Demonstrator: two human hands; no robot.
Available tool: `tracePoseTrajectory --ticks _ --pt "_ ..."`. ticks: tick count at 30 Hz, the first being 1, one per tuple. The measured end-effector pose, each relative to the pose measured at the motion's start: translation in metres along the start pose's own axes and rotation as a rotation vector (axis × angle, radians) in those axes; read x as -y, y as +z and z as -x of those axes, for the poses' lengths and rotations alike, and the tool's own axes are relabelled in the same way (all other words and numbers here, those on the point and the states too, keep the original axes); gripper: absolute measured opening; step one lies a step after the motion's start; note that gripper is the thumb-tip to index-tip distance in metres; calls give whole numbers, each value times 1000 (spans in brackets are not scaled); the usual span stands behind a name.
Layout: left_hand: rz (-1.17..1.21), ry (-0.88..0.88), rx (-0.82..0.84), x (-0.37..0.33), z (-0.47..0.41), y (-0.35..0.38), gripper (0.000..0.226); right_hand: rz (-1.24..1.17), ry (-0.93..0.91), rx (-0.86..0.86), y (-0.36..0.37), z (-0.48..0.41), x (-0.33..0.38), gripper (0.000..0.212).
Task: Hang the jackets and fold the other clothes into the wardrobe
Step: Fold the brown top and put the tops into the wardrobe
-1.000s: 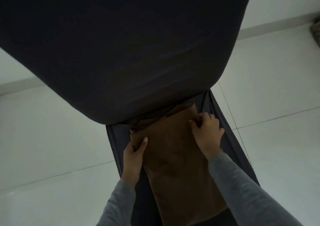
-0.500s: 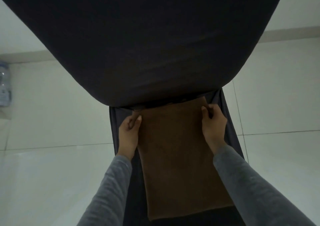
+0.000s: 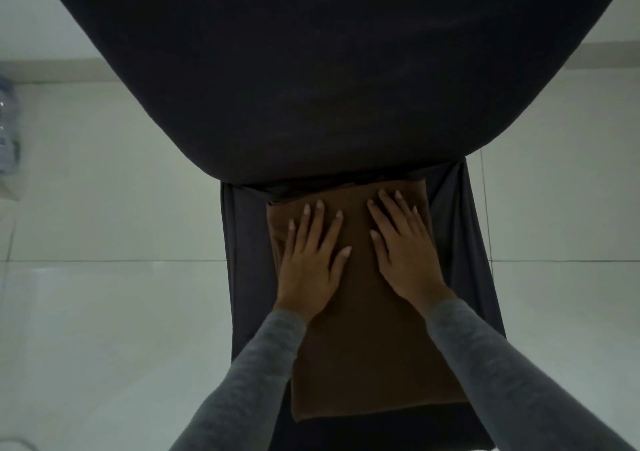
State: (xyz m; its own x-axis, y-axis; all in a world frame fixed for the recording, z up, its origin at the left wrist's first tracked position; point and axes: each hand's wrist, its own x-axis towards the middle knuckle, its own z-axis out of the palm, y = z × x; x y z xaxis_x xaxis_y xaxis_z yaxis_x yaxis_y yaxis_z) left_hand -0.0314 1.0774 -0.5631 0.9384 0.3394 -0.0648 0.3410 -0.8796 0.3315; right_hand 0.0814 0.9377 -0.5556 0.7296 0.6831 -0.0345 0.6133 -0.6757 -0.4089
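Both hands have let go of the brown cloth's (image 3: 367, 329) edges: left hand (image 3: 310, 263) and right hand (image 3: 401, 253) now press flat, fingers spread; she should smooth outward before folding.

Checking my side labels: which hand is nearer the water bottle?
Left. The left hand presses the brown cloth, well right of the water bottle; the right hand presses it farther right.

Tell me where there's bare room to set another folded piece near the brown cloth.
Only narrow strips of the dark grey cover flank the folded brown cloth, left and right. The white tiled floor beyond both sides is open. The cloth's far end is crowded: the left hand and right hand press flat there, by the dark draped bulk.
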Motion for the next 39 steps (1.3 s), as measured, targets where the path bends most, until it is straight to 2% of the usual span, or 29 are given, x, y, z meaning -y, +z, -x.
tracePoseTrajectory --ticks 4,8,10,12,14,18,24,27,30,33,37,39 --pt "-140 -121 23 32 2 6 65 135 150 34 3 -7 -15 63" --pt "-121 -384 -6 30 26 1 66 142 307 51 7 14 7 67" --pt "-70 -324 4 16 41 -4 64 86 267 74 10 34 23 64" --pt "-27 -102 74 -4 60 -2 60 67 214 91 13 58 30 60" --pt "-21 -19 119 -16 80 5 60 91 241 92 14 80 24 60" --pt "-9 -266 84 -3 103 10 63 92 271 110 10 116 3 60" --pt "-43 -415 124 9 140 11 66 -75 330 125 -3 176 -8 58" --pt "-17 -480 118 7 160 1 64 -253 423 67 -7 196 9 54" --pt "73 -418 53 -15 169 -7 59 -377 575 -71 -12 205 22 48" --pt "215 -237 59 -44 177 -11 56 -383 710 -166 -23 202 36 36" --pt "215 35 187 -72 184 1 62 -354 965 -79 -38 186 41 41" --pt "168 18 236 -73 186 7 70 -492 1063 11 -44 181 38 44"
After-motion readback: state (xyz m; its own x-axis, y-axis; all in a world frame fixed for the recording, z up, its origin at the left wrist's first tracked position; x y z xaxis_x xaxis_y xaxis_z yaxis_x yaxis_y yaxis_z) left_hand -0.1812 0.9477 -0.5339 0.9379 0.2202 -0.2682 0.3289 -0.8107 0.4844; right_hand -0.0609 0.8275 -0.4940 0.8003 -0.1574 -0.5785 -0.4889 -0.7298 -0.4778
